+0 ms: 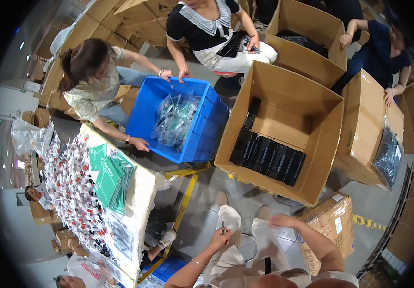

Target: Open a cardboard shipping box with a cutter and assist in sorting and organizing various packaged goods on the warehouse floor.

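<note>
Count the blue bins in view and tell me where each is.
2: one bin above and left of centre; a second bin, partly hidden, at the bottom edge. Others may be hidden.

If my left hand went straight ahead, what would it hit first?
Likely the near wall of the open cardboard box: your left hand seems to point toward it, above your trouser leg, though depth is unclear.

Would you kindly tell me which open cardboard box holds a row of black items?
The box just right of the blue bin; the open carton beyond it shows dark contents, but no row.
</note>
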A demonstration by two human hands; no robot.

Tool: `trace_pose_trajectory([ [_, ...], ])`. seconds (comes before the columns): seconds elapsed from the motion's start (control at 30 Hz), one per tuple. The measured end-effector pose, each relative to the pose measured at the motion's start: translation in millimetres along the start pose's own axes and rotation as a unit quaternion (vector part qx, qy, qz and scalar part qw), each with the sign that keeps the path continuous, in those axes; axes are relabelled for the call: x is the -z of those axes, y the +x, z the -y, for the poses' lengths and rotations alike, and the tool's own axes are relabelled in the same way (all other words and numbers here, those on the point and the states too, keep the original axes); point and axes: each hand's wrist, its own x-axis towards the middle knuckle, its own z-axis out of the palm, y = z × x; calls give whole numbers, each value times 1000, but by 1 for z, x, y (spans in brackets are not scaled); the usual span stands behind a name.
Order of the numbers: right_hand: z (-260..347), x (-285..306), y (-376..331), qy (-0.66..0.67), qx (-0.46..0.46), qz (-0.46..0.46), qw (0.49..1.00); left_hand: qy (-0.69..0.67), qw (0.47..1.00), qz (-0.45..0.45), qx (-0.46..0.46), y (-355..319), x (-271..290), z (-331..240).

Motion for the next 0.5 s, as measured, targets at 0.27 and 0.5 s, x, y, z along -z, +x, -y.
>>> trace_pose_trajectory([
  [0.27, 356, 14, 205, 79, 231, -283, 927, 108, 993, 24, -41, -2, 52, -23],
  [0.5, 509, 4, 256, 139, 141, -393, 898, 122, 956, -53, -260, -31, 137, -122],
])
